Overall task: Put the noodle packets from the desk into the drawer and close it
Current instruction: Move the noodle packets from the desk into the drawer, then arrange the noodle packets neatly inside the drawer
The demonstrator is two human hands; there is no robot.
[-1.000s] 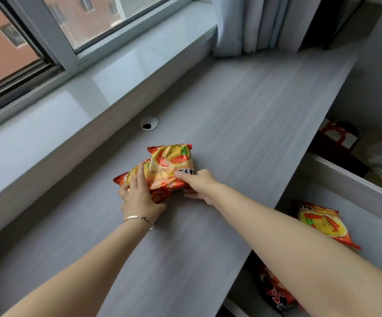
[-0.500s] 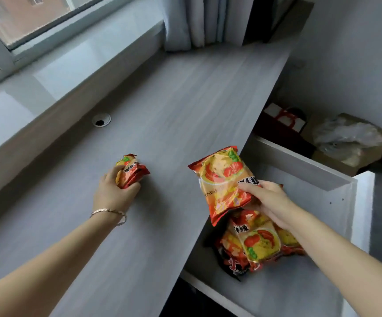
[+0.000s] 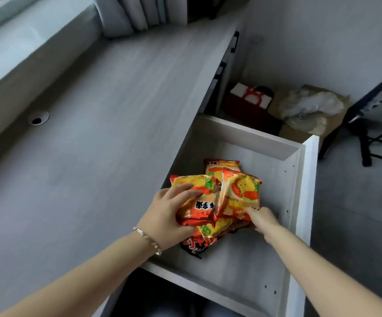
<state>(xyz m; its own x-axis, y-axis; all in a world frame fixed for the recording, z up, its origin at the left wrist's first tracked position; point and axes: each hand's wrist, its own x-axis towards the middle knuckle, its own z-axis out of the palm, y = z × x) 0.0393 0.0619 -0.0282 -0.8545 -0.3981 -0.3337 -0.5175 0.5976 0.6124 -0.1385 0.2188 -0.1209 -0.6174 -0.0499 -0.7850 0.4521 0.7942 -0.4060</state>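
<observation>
Both hands are inside the open drawer. The left hand grasps one noodle packet at the drawer's desk-side wall; the right hand pinches a second packet beside it, above the pile on the drawer floor. Risk: packets released askew (stacked high) may stand proud of the drawer walls and, by this judgement, jam closing. The pile's lower packets and both palms are hidden.

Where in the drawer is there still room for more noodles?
Bare floor shows between the noodle pile and the drawer's near wall, and behind the pile up to the far wall. The middle is crowded: left hand and right hand grip packets there.
</observation>
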